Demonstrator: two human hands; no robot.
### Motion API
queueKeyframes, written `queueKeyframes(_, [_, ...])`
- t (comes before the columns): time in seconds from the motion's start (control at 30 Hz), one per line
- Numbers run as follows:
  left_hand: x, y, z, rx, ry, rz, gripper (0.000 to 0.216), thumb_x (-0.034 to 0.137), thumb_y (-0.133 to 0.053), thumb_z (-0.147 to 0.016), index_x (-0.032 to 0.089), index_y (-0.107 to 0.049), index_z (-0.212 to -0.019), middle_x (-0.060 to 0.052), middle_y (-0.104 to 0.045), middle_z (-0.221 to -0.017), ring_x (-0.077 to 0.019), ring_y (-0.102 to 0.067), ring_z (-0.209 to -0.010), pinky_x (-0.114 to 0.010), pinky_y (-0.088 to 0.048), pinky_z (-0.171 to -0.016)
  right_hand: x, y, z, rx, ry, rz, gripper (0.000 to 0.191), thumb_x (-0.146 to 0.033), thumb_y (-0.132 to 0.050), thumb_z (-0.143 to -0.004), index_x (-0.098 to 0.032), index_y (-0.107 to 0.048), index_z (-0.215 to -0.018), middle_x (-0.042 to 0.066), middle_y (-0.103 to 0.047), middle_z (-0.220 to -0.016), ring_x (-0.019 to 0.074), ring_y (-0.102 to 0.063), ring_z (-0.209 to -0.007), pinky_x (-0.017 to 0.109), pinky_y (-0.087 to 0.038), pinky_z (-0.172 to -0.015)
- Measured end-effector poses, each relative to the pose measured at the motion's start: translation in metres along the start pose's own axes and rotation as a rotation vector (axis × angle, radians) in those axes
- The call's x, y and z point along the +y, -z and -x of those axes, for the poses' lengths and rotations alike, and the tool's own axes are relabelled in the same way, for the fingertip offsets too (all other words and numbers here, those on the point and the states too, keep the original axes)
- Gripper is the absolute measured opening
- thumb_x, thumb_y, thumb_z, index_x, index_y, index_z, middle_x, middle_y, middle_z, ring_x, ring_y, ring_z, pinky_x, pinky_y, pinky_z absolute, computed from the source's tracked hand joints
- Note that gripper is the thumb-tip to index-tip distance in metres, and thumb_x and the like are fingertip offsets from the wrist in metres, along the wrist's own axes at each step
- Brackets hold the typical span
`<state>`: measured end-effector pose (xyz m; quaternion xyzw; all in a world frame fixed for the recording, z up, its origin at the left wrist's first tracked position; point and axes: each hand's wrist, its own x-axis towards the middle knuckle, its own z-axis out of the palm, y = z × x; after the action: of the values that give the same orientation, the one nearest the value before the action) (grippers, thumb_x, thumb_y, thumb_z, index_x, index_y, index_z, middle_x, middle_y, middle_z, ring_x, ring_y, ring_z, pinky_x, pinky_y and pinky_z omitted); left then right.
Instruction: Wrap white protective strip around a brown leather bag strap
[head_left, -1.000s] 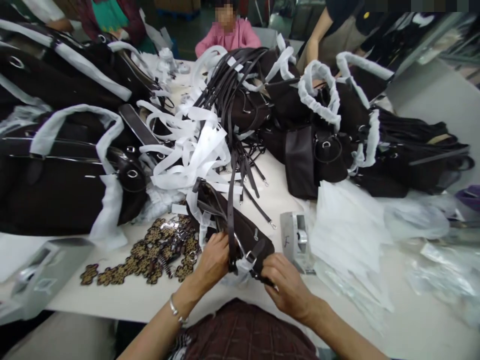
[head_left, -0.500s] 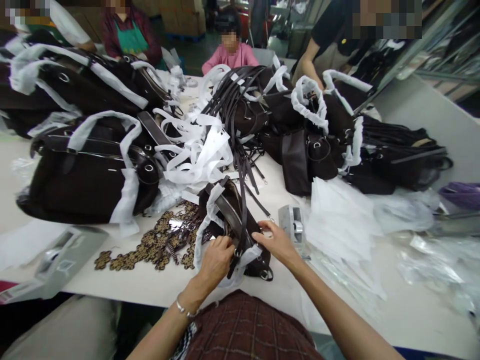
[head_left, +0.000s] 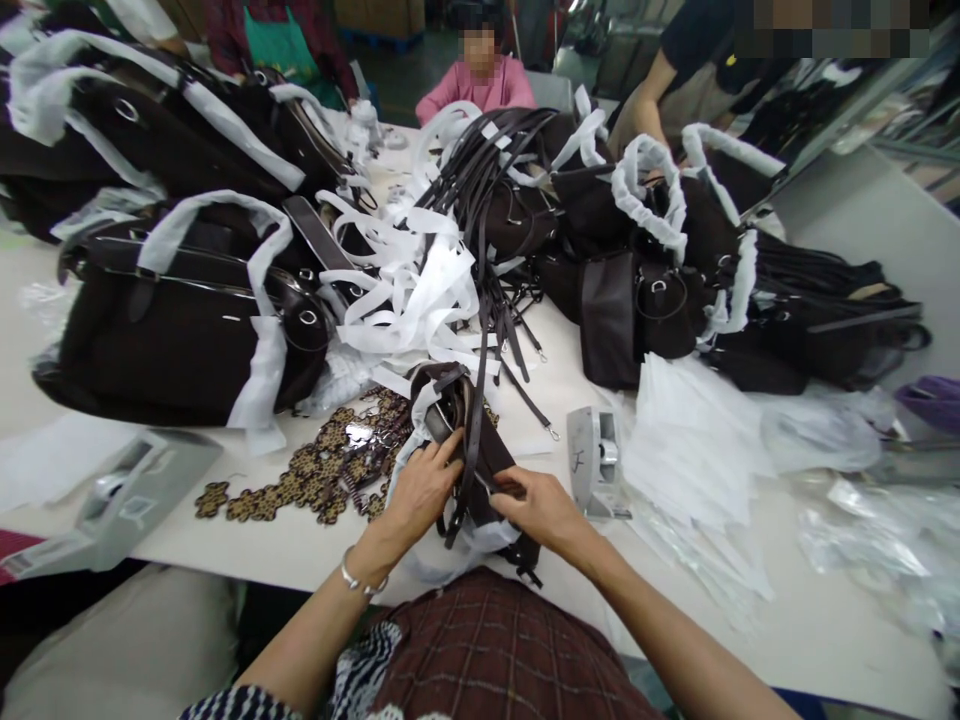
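Observation:
A small dark brown handbag (head_left: 500, 452) lies tilted on the table right in front of me, its top partly open and a handle wrapped in white paper. My left hand (head_left: 421, 487) grips the near left side of its opening, fingertips partly hidden beside a dark strap. On the other side, my right hand (head_left: 536, 507) pinches the bag's right edge between thumb and fingers. Left of the bag lies a pile of flower-shaped, leopard-patterned charms (head_left: 300, 480).
Tape dispensers (head_left: 594, 462) stand right and left of me. Larger dark bags (head_left: 187, 340) with wrapped handles fill the left and back. White paper strips (head_left: 420, 290), dark straps (head_left: 491, 190), paper sheets (head_left: 694, 440) and plastic bags (head_left: 862, 540) lie around. Other people work across the table.
My left hand has moved up to the bag's opening. My right hand has come down and closed on the bag's right edge. The bag has shifted slightly, and the view has moved.

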<state>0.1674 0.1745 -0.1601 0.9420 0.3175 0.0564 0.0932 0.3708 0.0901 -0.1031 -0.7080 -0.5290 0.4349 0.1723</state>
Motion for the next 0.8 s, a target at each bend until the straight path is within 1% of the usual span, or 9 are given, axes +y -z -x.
queueKeyframes(0.03, [-0.002, -0.001, 0.003, -0.025, -0.01, 0.001, 0.019, 0.011, -0.055, -0.09, 0.018, -0.06, -0.107, -0.013, -0.053, -0.139, -0.0263, -0.059, -0.098, -0.04, -0.051, -0.078, 0.005, 0.005, 0.0, 0.022, -0.014, -0.019, 0.029, -0.034, -0.057, -0.082, -0.022, -0.073, -0.103, 0.004, -0.075, -0.096, 0.0219, -0.068, -0.09, 0.03, -0.05, -0.079])
queueKeyframes(0.1, [-0.006, -0.004, 0.012, -0.049, -0.003, 0.023, 0.011, 0.013, -0.057, -0.09, 0.018, -0.059, -0.1, -0.011, -0.064, -0.114, -0.0253, -0.059, -0.092, -0.038, -0.051, -0.076, 0.014, 0.016, 0.003, 0.099, -0.041, -0.024, 0.027, -0.035, -0.051, -0.087, -0.022, -0.074, -0.092, 0.0, -0.073, -0.082, 0.0194, -0.067, -0.079, 0.028, -0.047, -0.072])
queueKeyframes(0.17, [-0.007, -0.007, 0.023, -0.026, 0.027, 0.059, 0.013, 0.012, -0.056, -0.09, 0.017, -0.058, -0.102, -0.007, -0.064, -0.095, -0.0237, -0.058, -0.087, -0.036, -0.049, -0.077, 0.022, 0.025, 0.006, 0.198, -0.07, 0.003, 0.029, -0.036, -0.048, -0.089, -0.021, -0.072, -0.082, -0.001, -0.068, -0.071, 0.0177, -0.063, -0.07, 0.027, -0.043, -0.065])
queueKeyframes(0.23, [-0.007, -0.007, 0.033, 0.017, 0.038, 0.078, 0.015, 0.011, -0.053, -0.092, 0.017, -0.058, -0.105, -0.005, -0.062, -0.089, -0.0221, -0.058, -0.084, -0.034, -0.048, -0.076, 0.025, 0.029, 0.01, 0.286, -0.09, 0.023, 0.03, -0.036, -0.048, -0.089, -0.019, -0.07, -0.078, -0.002, -0.066, -0.068, 0.0164, -0.06, -0.066, 0.026, -0.04, -0.063])
queueKeyframes(0.3, [-0.004, -0.006, 0.041, 0.046, 0.007, 0.09, 0.012, 0.013, -0.05, -0.095, 0.018, -0.059, -0.101, -0.005, -0.06, -0.086, -0.0214, -0.056, -0.081, -0.034, -0.046, -0.072, 0.026, 0.03, 0.014, 0.34, -0.075, 0.04, 0.029, -0.036, -0.048, -0.09, -0.019, -0.07, -0.08, -0.001, -0.068, -0.071, 0.0161, -0.06, -0.066, 0.027, -0.04, -0.064])
queueKeyframes(0.4, [0.003, 0.002, 0.05, 0.114, -0.071, 0.152, 0.016, 0.015, -0.046, -0.097, 0.018, -0.06, -0.091, -0.004, -0.057, -0.081, -0.0204, -0.052, -0.076, -0.033, -0.043, -0.067, 0.027, 0.029, 0.017, 0.402, -0.025, 0.061, 0.029, -0.036, -0.047, -0.092, -0.02, -0.072, -0.092, 0.001, -0.072, -0.082, 0.0172, -0.063, -0.073, 0.027, -0.042, -0.07])
queueKeyframes(0.5, [0.013, 0.016, 0.06, 0.221, -0.118, 0.246, 0.012, 0.012, -0.049, -0.095, 0.017, -0.06, -0.095, -0.004, -0.059, -0.082, -0.0192, -0.051, -0.076, -0.032, -0.042, -0.068, 0.03, 0.032, 0.019, 0.453, 0.008, 0.068, 0.03, -0.037, -0.047, -0.093, -0.021, -0.072, -0.099, 0.002, -0.073, -0.088, 0.0189, -0.066, -0.08, 0.028, -0.044, -0.074])
queueKeyframes(0.63, [0.026, 0.039, 0.07, 0.365, -0.172, 0.265, 0.019, 0.004, -0.058, -0.088, 0.017, -0.061, -0.103, -0.005, -0.062, -0.086, -0.018, -0.05, -0.075, -0.032, -0.04, -0.067, 0.031, 0.047, 0.024, 0.416, 0.031, 0.045, 0.028, -0.039, -0.049, -0.092, -0.021, -0.07, -0.094, 0.001, -0.071, -0.082, 0.0185, -0.064, -0.076, 0.028, -0.044, -0.072])
queueKeyframes(0.8, [0.033, 0.06, 0.068, 0.518, -0.264, 0.261, 0.032, 0.001, -0.059, -0.086, 0.016, -0.062, -0.113, -0.007, -0.064, -0.092, -0.0176, -0.052, -0.077, -0.032, -0.044, -0.071, 0.034, 0.067, 0.022, 0.272, 0.044, -0.093, 0.03, -0.044, -0.05, -0.092, -0.021, -0.067, -0.087, -0.002, -0.064, -0.074, 0.0162, -0.058, -0.071, 0.026, -0.043, -0.066])
